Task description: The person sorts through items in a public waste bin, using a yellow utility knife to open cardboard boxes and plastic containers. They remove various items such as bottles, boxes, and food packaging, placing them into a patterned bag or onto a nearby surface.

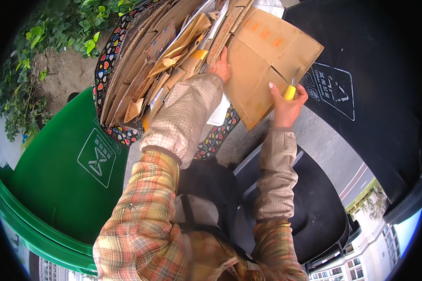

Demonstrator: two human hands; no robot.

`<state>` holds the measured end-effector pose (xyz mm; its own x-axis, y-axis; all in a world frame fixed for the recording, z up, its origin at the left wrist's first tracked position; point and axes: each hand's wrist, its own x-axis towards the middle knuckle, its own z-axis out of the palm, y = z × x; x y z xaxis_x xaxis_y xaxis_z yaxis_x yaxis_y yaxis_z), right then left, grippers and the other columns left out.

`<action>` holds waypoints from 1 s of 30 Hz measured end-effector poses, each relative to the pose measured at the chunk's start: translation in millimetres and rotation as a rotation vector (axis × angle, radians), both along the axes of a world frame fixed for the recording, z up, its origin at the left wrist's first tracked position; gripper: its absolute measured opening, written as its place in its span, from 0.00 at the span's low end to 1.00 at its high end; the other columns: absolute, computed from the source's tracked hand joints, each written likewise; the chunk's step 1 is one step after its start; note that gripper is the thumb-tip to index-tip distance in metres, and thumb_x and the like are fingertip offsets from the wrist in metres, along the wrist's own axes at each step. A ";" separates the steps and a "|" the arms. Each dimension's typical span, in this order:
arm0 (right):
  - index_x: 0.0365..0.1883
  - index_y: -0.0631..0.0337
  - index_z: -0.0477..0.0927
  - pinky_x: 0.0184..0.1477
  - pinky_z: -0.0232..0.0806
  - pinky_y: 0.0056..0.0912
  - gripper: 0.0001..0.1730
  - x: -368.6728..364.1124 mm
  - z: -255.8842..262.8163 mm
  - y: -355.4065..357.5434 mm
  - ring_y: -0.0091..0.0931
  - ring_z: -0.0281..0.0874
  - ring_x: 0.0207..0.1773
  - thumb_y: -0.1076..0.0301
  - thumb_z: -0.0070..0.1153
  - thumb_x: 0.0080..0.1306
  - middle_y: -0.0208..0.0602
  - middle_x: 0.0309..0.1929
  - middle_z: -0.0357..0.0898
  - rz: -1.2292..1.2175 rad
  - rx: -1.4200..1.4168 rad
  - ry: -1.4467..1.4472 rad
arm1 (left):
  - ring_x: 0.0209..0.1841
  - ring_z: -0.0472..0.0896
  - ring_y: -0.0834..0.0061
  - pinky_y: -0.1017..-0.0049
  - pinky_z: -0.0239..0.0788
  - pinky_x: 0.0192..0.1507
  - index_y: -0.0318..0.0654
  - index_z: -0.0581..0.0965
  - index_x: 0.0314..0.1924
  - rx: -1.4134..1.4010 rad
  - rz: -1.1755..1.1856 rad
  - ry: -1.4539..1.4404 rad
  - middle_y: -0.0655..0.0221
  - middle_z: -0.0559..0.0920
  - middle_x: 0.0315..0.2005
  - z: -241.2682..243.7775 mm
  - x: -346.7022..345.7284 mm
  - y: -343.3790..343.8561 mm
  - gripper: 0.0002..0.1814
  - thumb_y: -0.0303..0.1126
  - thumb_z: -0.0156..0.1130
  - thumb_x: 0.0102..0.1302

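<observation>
A heart-patterned bag (pixel 218 135) at the top centre is packed with flattened cardboard (pixel 133 75) standing on edge, with brown paper (pixel 183 40) among it. My left hand (pixel 221 66) reaches into the right side of the stack, its fingers between upright cardboard and a large flattened cardboard sheet (pixel 256 66). To the right, my right hand (pixel 288 102) holds a yellow-handled cutter (pixel 290 92); its blade lies over the sheet near a dark slit. The right thumb rests on the sheet's lower edge. Both arms wear checked sleeve covers.
A green wheeled bin (pixel 66 165) stands at left, a large black bin (pixel 365 70) at right. Another black bin (pixel 302 207) is at lower right. Leafy plants (pixel 66 28) and soil lie at upper left; a white item (pixel 219 112) sits in the bag's front.
</observation>
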<state>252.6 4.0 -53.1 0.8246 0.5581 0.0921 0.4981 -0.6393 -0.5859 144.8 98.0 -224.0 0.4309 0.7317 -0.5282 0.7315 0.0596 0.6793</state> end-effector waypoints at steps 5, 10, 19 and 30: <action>0.27 0.63 0.75 0.33 0.66 0.27 0.21 17.8 -38.5 -11.2 0.21 0.70 0.29 0.59 0.71 0.45 0.30 0.23 0.73 0.037 -0.040 0.540 | 0.67 0.52 0.66 0.73 0.51 0.64 0.46 0.42 0.68 0.153 -0.387 0.024 0.62 0.42 0.68 -33.6 -73.4 47.9 0.40 0.23 0.47 0.57; 0.24 0.64 0.77 0.25 0.61 0.20 0.14 -7.2 4.7 22.0 0.14 0.64 0.21 0.63 0.66 0.52 0.24 0.17 0.71 -0.001 -0.005 0.366 | 0.67 0.53 0.66 0.75 0.46 0.66 0.40 0.48 0.66 -0.036 -0.232 -0.005 0.60 0.49 0.67 -15.1 -66.7 70.6 0.36 0.21 0.43 0.56; 0.24 0.66 0.76 0.26 0.59 0.18 0.09 -42.2 13.6 104.0 0.13 0.60 0.24 0.72 0.63 0.53 0.22 0.20 0.71 0.149 0.304 0.354 | 0.65 0.58 0.67 0.75 0.46 0.65 0.35 0.61 0.62 -0.334 0.186 -0.240 0.59 0.62 0.62 -29.8 -61.7 88.8 0.27 0.39 0.39 0.64; 0.35 0.56 0.80 0.42 0.68 0.42 0.20 -42.2 -71.8 192.4 0.44 0.76 0.39 0.51 0.55 0.51 0.48 0.34 0.79 0.178 -0.384 -0.193 | 0.65 0.58 0.66 0.75 0.46 0.65 0.35 0.60 0.62 -0.291 0.186 -0.270 0.58 0.63 0.61 -42.4 -58.5 68.0 0.27 0.41 0.41 0.67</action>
<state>210.4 196.4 -124.9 0.7011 0.7130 -0.0064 0.6963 -0.6866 -0.2091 86.3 166.0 -266.5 0.4565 0.6471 -0.6106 0.4886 0.3912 0.7799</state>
